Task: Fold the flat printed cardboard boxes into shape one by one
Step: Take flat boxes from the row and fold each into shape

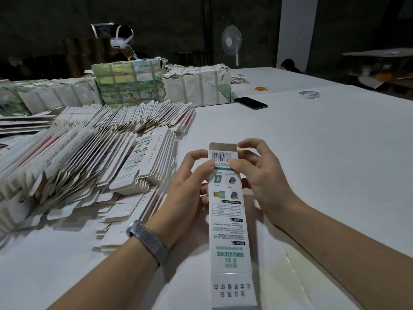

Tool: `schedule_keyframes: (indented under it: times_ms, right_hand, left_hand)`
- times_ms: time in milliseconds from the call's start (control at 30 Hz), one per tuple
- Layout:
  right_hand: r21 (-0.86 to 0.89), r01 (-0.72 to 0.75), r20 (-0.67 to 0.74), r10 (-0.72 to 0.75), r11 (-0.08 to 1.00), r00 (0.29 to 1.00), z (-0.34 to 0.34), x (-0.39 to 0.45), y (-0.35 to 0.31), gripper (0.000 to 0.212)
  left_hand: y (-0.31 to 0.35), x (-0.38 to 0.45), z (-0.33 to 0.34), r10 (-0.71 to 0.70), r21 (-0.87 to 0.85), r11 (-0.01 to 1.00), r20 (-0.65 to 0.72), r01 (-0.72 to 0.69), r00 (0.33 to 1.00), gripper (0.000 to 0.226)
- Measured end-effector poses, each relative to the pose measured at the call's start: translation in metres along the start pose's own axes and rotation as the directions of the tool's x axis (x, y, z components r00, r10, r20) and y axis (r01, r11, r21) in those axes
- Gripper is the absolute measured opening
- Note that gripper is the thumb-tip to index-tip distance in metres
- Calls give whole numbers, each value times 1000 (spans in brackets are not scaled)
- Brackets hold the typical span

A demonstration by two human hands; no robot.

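Observation:
A long white printed cardboard box [228, 220] with a barcode and green lettering is held above the table, its far end pointing away from me. My left hand [190, 186] grips its left side, thumb on the printed face below the barcode. My right hand [257, 173] grips the right side, thumb on the face and fingers curled over the far end by the raised end flap [223, 146]. The near end flap [233, 289] lies open toward me. A big heap of flat boxes [89, 157] lies fanned out at the left.
Strapped bundles of flat cartons [196, 86] stand at the back of the white table [324, 153]. A black phone [251, 103], a tape roll [309, 94] and rubber bands [262, 88] lie beyond. A person wearing a headset [121, 41] sits opposite, a standing fan [231, 41] behind.

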State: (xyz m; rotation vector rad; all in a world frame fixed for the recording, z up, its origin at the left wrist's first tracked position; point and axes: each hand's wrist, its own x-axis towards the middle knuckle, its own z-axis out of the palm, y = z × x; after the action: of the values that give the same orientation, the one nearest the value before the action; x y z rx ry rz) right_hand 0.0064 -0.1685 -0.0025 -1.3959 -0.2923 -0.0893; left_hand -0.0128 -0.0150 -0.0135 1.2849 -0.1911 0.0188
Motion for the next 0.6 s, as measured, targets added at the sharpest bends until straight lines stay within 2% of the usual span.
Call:
schedule_keyframes:
  times_ms: [100,233,600]
  right_hand:
    - [18,-7,2,7,1000,1000,0,1,1,29]
    - [-25,-12,34,12,1000,999,-2,1,3,24]
    - [-75,29,61,-25,997,998,-5,2,2,19]
  left_hand:
    - [0,0,0,18,-2,1000,-1,-18,1000,12]
    - [1,-1,0,15,-32,999,1,-15,1000,28]
    - [2,-2,2,-6,-44,999,29,7,1000,15]
